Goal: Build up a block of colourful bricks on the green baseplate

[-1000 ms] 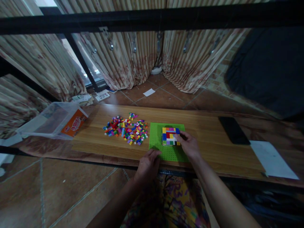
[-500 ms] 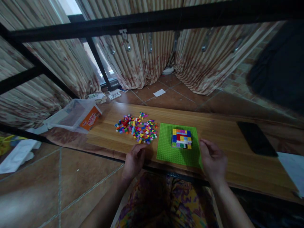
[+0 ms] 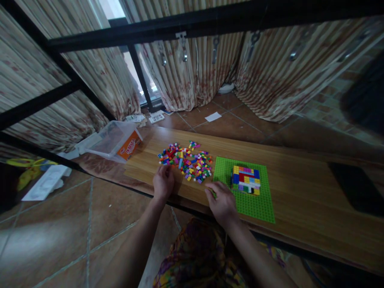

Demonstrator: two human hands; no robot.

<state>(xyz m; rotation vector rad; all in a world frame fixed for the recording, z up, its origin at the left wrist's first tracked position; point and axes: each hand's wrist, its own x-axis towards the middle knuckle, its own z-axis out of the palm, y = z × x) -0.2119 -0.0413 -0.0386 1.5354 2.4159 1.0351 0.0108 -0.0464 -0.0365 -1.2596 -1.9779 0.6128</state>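
A pile of small multicoloured toy bricks lies on the wooden table. At its front left edge is my left hand, fingers curled together; whether a brick is in them is hidden. To the right of the pile sits a green baseplate, bearing a block built of coloured bricks with a mixed top layer. My right hand is over the plate's front left corner, its thumb and forefinger slightly apart and pointing at the pile. Nothing shows between those fingertips.
A clear plastic box with an orange label stands at the table's left end. A dark flat object lies to the right. Black metal bars cross above the table, in front of striped curtains.
My right hand has moved left from beyond the baseplate's right edge to its left front corner. My left hand has shifted left along the pile's front edge. The view has turned slightly left.
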